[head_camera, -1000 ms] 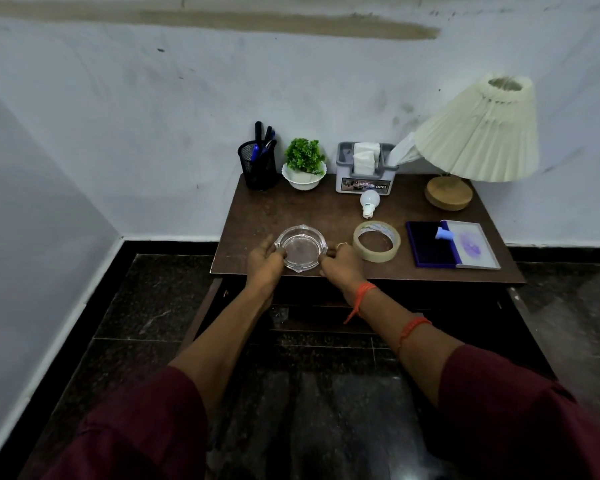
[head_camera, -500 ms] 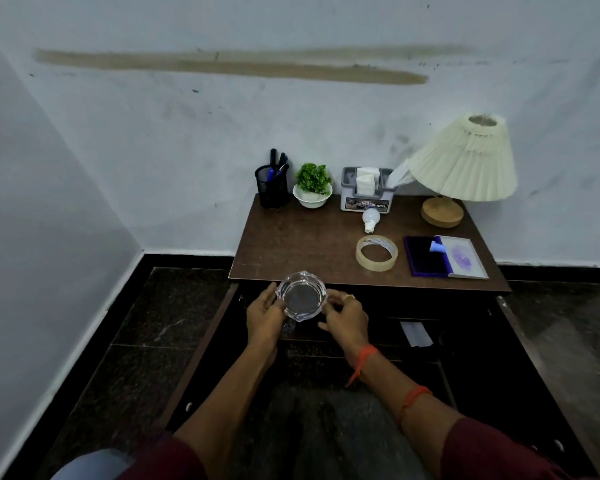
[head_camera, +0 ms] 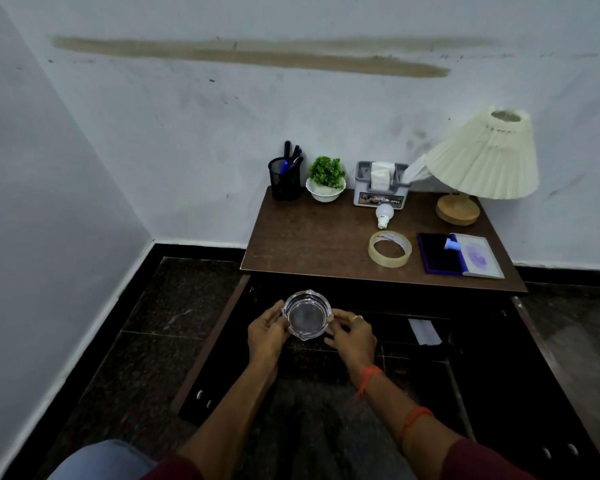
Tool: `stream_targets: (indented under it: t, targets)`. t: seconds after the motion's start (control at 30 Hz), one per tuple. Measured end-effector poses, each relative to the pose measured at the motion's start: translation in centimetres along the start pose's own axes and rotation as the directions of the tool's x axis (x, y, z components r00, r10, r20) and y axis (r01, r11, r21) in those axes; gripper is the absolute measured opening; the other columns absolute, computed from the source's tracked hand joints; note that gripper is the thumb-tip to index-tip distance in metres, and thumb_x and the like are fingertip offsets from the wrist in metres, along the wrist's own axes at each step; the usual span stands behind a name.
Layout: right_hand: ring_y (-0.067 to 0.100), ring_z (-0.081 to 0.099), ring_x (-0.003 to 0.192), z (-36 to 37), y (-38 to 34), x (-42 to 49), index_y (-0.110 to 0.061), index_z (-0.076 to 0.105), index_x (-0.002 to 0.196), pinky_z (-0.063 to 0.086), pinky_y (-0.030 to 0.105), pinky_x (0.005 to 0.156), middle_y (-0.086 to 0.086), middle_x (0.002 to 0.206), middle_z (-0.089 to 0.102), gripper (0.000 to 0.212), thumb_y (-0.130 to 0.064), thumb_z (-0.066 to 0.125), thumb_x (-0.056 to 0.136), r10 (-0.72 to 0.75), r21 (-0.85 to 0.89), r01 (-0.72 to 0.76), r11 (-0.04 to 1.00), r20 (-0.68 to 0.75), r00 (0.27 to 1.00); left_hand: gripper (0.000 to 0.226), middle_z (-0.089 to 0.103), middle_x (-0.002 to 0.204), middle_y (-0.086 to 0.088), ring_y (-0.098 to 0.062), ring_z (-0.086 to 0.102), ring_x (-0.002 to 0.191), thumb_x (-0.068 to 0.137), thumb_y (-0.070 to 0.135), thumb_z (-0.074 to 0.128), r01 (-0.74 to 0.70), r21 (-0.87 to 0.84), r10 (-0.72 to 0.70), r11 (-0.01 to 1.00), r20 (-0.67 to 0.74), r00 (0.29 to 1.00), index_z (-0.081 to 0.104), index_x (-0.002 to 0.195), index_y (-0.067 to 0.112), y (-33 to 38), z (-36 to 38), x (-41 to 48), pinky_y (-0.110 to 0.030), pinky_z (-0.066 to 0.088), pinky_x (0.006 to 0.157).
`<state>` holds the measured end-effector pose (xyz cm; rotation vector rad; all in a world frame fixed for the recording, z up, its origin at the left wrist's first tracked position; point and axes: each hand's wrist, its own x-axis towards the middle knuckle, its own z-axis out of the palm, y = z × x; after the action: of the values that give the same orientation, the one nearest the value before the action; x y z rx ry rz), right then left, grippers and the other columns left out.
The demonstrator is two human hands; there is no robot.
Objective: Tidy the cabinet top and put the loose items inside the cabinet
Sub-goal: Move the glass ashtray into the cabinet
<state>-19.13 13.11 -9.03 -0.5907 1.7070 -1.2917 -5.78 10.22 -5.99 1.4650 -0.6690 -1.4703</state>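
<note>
A long brown streak point(head_camera: 250, 57) was seen across the white wall point(head_camera: 291, 116), above a black skirting point(head_camera: 194, 249) and a dark stone floor point(head_camera: 146, 341). Against the wall were ranged a black mesh pen holder point(head_camera: 285, 181), a small green plant point(head_camera: 326, 176) in a white bowl, a grey tissue box point(head_camera: 381, 188) and a pleated cream lamp point(head_camera: 482, 161), its shade tilted.

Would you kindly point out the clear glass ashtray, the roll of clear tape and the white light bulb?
clear glass ashtray point(head_camera: 307, 315): head view, centre of its round bowl.
roll of clear tape point(head_camera: 389, 261): head view, near side of its wall.
white light bulb point(head_camera: 385, 211): head view, its rounded globe.
</note>
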Motion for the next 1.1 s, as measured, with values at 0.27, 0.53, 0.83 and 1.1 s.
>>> stream_targets:
  t: [0.27,0.53,0.83,1.1]
  targets:
    - [0.020,0.073,0.082,1.9,1.7,4.7,-0.031,0.065,0.081,0.061,0.033,0.067,0.006,0.092,0.074,0.021,-0.011,0.067,0.088,0.042,-0.107,-0.043,0.993,-0.017,0.999,0.042,0.067,0.112,-0.014,-0.016,0.064,0.087,0.083,-0.010,0.059,0.059,0.025,-0.059,0.998,-0.006,0.998,0.061,0.124,0.001,-1.4,0.7,4.7,-0.021,0.057,0.069]
    - [0.018,0.073,0.070,4.1,2.9,10.1,-0.031,0.067,0.079,0.062,0.042,0.072,0.002,0.088,0.075,0.019,-0.013,0.068,0.085,0.099,-0.156,-0.103,0.982,-0.031,0.995,0.039,0.071,0.110,-0.015,-0.026,0.067,0.100,0.081,-0.010,0.055,0.046,0.087,-0.042,0.995,-0.048,0.998,0.067,0.113,0.008,-2.8,2.1,10.9,-0.036,0.058,0.086]
    - [0.026,0.073,0.071,4.9,4.5,14.5,-0.026,0.068,0.081,0.061,0.048,0.076,0.003,0.075,0.070,0.021,-0.006,0.066,0.085,0.192,-0.160,-0.198,0.967,-0.052,0.980,0.027,0.068,0.088,-0.010,-0.023,0.062,0.088,0.067,0.014,0.060,0.048,0.196,-0.026,0.979,-0.113,0.993,0.070,0.092,0.011,-3.6,4.0,14.1,-0.035,0.050,0.081]
    - [0.035,0.072,0.090,5.6,4.6,15.9,0.006,0.068,0.101,0.059,0.051,0.082,0.015,0.089,0.068,0.019,-0.001,0.068,0.084,0.263,-0.156,-0.268,0.951,-0.049,0.963,0.012,0.058,0.090,-0.011,-0.022,0.054,0.087,0.085,-0.001,0.051,0.068,0.201,-0.035,0.977,-0.164,0.986,0.056,0.095,0.005,-4.4,4.6,16.0,-0.034,0.044,0.078]
